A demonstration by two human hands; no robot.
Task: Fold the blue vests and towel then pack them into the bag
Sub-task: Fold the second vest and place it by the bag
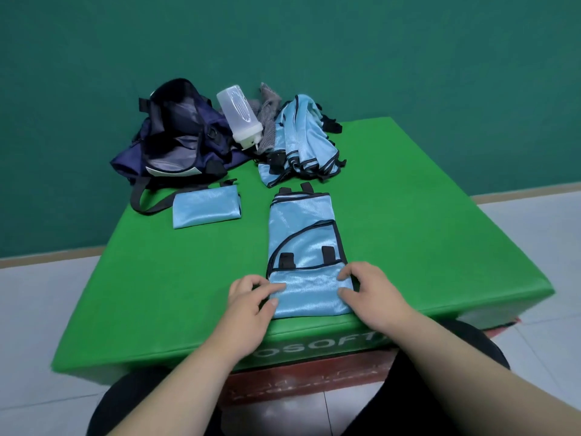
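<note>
A light blue vest [303,234] with black trim lies folded lengthwise into a long strip on the green mat [408,215], its near end at the front edge. My left hand [251,298] pinches the near left corner of this strip, and my right hand [367,287] pinches the near right corner. One vest folded into a small rectangle [206,206] lies to the left. A heap of unfolded blue vests [301,143] sits at the back. The grey towel [268,121] is bunched behind the heap. The dark navy bag [179,140] stands open at the back left.
A translucent plastic bottle [239,116] leans between the bag and the towel. The bag's strap [147,199] trails onto the mat near the folded vest. The mat tops a low red-brown block on a tiled floor, with a green wall behind. My knees are under the front edge.
</note>
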